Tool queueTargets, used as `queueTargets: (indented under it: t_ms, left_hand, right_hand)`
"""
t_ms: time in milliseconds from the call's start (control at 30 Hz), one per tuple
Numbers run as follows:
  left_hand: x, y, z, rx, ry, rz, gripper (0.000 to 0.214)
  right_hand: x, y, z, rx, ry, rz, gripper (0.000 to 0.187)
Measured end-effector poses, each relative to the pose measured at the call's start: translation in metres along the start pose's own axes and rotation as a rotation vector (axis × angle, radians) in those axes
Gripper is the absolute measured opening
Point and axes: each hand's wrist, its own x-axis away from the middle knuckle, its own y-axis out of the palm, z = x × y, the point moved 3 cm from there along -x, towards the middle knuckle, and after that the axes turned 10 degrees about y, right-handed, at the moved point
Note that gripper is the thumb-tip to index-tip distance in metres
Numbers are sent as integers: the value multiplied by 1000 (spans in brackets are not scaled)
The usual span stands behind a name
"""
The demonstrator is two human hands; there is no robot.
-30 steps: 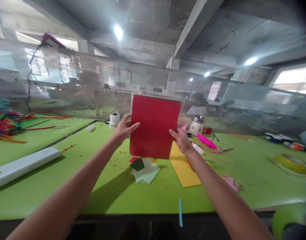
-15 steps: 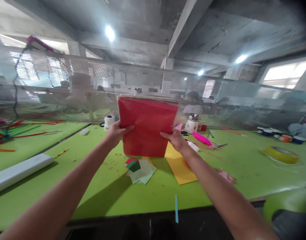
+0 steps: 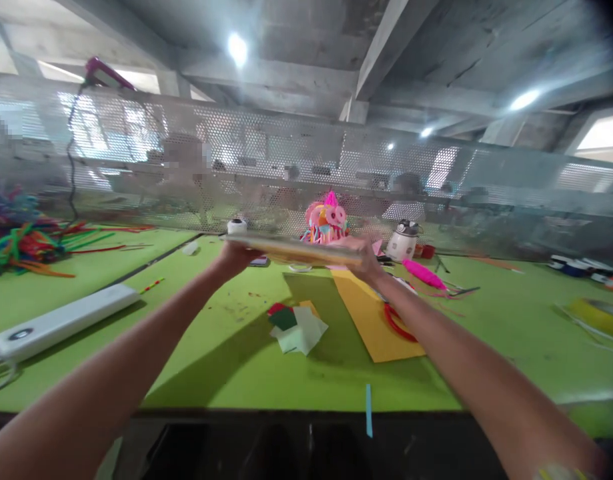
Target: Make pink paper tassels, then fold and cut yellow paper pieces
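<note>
Flat stack (image 3: 295,249) held level in mid-air, seen edge-on, and both ends are taken: the left end by the left hand (image 3: 236,259), the right end by the right hand (image 3: 365,259). No contact with the table (image 3: 266,387) is seen; a shadow is thrown on the green surface underneath. A pinch is applied at each side, and there, the right hand's fingers are laid over the top of its end, while the left hand is tucked mostly below, its fingertips hidden and blurred. Both arms are stretched well forward, angled in toward each other from the lower corners.

The step in hand is judged to be a carry or a tilt, with nothing set down yet. An even grip is called for next, both hands being moved as one so that neither end is let drop. Nearer, paper scraps (image 3: 300,330) are seen lying; a yellow sheet (image 3: 361,321) is partly crossed by the right forearm. Beyond, a pink figure (image 3: 327,217) is glimpsed, its lower part blocked.
</note>
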Motion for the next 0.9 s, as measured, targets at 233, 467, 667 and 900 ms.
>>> queueTargets:
  t_ms: [233, 467, 667, 900]
  left_hand:
    - [56, 9, -3, 18, -73, -140, 29]
    - [110, 18, -9, -147, 134, -338, 30]
    - [116, 17, -19, -311, 182, -579, 24]
    - [120, 15, -25, -319, 252, -524, 21]
  right_hand:
    - [41, 3, 17, 432, -270, -166, 24]
    - [82, 7, 52, 387, -212, -246, 20]
    - [87, 13, 73, 407, -168, -311, 21]
    - [89, 14, 82, 437, -134, -361, 26]
